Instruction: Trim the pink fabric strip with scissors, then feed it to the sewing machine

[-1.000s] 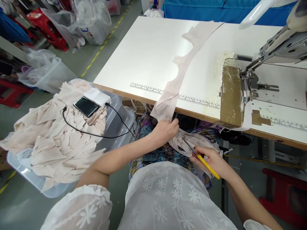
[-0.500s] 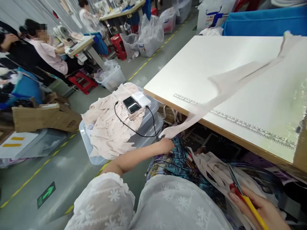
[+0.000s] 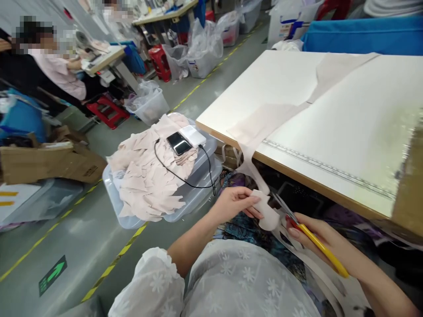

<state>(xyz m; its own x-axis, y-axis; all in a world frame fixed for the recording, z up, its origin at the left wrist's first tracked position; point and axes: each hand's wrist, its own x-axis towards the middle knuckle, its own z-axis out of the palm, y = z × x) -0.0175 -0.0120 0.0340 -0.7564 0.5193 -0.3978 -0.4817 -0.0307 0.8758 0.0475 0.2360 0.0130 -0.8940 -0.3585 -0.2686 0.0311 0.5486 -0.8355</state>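
My left hand (image 3: 233, 204) pinches a pale pink piece of fabric (image 3: 268, 214) between thumb and fingers, over my lap. Out from this piece runs a chain of the same pale fabric (image 3: 267, 121), over the edge of the white table (image 3: 340, 132) and up across its top. Wrapped in my right hand (image 3: 312, 233) are scissors (image 3: 325, 253) with yellow and red handles. Their blades point up and left, just right of the fabric at my left hand; whether they touch it I cannot tell. More pale strips (image 3: 325, 279) hang below my right hand.
Left of the table, a clear plastic tub (image 3: 115, 215) carries a heap of cut fabric pieces (image 3: 142, 176). On the heap lie a phone (image 3: 178, 143) and a white power bank (image 3: 193, 135) with a black cable. A co-worker (image 3: 56, 66) sits at a sewing machine beyond.
My left hand has come right and towards me, pulling the fabric chain down across the table. My right hand has raised the scissors up and left, close to the fabric.
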